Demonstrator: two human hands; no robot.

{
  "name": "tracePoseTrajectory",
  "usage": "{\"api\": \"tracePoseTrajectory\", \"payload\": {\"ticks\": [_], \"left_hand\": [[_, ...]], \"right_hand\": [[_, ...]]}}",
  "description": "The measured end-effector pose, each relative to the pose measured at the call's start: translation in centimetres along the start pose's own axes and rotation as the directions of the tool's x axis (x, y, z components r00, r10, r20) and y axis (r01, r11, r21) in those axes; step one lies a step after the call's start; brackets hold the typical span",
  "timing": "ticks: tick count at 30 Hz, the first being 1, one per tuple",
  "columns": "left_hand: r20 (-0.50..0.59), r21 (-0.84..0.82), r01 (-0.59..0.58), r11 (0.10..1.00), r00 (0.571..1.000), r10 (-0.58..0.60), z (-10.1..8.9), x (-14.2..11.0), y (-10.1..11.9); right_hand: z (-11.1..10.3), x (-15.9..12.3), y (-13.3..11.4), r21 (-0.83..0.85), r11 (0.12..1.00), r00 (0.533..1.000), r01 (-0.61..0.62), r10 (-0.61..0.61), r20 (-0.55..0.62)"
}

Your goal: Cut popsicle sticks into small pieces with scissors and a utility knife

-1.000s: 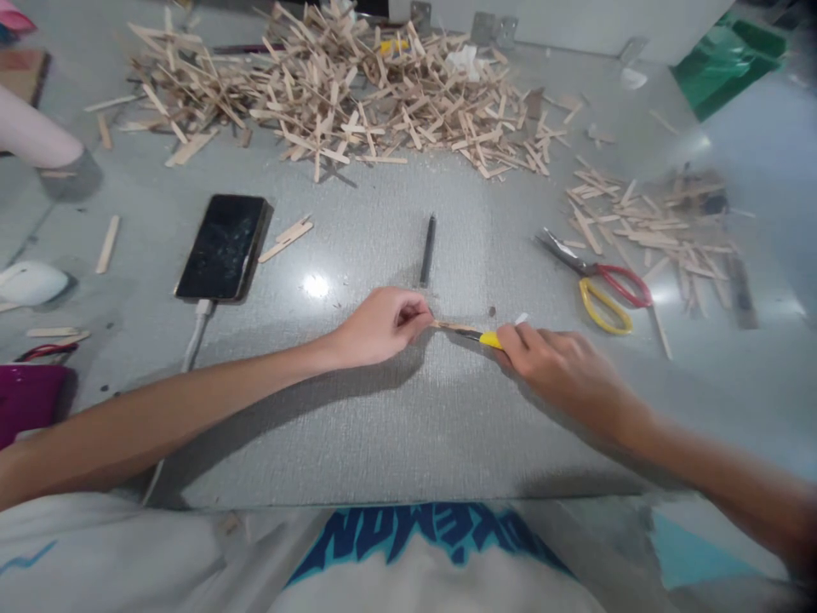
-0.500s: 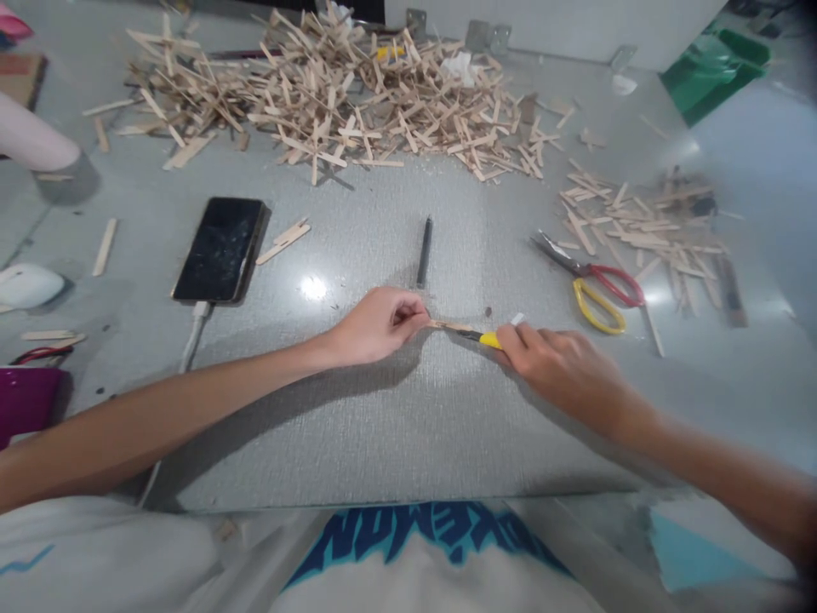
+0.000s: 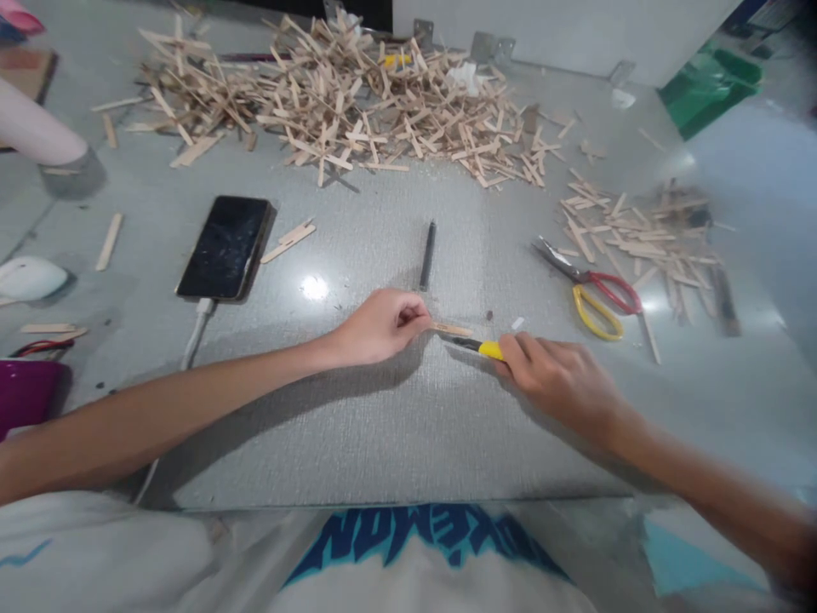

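My left hand point(image 3: 387, 327) pinches one end of a short wooden craft stick point(image 3: 454, 329) just above the table. The stick's other end points right, towards my right hand point(image 3: 550, 375). That hand is wrapped round a yellow utility knife point(image 3: 490, 349), its dark blade directed left. The blade lies beside the stick on the near side; whether it touches the wood I cannot tell. Beyond my left hand a dark pen-like rod point(image 3: 428, 255) lies on the table. Scissors point(image 3: 593, 298) with one red and one yellow handle rest to the right.
A big heap of wooden sticks point(image 3: 345, 102) spreads along the back, and a smaller pile point(image 3: 644, 230) lies right. A phone point(image 3: 226, 247) with a white cable point(image 3: 193, 340) is at left. Further left are a white mouse point(image 3: 31, 279) and a purple object point(image 3: 29, 396).
The knife has moved slightly down and away from the stick, its blade now on the near side. My left hand keeps its pinch. The whole view has shifted a little.
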State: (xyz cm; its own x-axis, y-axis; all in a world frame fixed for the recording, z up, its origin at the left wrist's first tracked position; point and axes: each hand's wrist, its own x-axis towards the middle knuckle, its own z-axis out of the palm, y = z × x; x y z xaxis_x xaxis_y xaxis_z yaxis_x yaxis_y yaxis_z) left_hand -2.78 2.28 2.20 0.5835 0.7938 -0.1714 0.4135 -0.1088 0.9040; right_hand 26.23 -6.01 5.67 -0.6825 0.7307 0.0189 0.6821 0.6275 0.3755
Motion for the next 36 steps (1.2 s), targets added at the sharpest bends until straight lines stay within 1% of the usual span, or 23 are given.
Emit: {"api": "tracePoseTrajectory", "payload": {"ticks": [7,11,16,21,26,33,36], "left_hand": [[-0.006,-0.023,-0.015,1.0,1.0,0.015,0.09,-0.04,-0.17],[-0.015,-0.024,-0.003,1.0,1.0,0.002,0.13,-0.05,-0.17],[-0.017,-0.024,0.015,1.0,1.0,-0.015,0.15,-0.01,0.19],[-0.014,-0.022,0.016,1.0,1.0,-0.016,0.1,-0.03,0.29],[-0.019,-0.024,0.003,1.0,1.0,-0.003,0.1,-0.11,0.12],[0.022,0.004,-0.037,0.999,0.999,0.037,-0.11,-0.04,0.08],[0.018,0.004,-0.046,0.999,0.999,0.046,-0.1,0.01,-0.19]], "right_hand": [[0.38,0.42,-0.55,0.038,0.999,0.999,-0.037,0.036,0.033],[0.31,0.38,-0.58,0.04,0.998,0.997,-0.039,0.036,0.061],[0.43,0.37,-0.63,0.055,0.998,0.998,-0.038,0.036,0.045],[0.54,0.35,-0.72,0.072,0.996,0.997,-0.049,0.045,0.061],[0.53,0.4,-0.7,0.062,0.997,0.996,-0.049,0.045,0.074],[0.31,0.6,-0.6,0.054,0.998,0.991,-0.044,0.037,0.125],[-0.02,0.71,-0.54,0.034,0.999,0.99,-0.041,0.036,0.133]]}}
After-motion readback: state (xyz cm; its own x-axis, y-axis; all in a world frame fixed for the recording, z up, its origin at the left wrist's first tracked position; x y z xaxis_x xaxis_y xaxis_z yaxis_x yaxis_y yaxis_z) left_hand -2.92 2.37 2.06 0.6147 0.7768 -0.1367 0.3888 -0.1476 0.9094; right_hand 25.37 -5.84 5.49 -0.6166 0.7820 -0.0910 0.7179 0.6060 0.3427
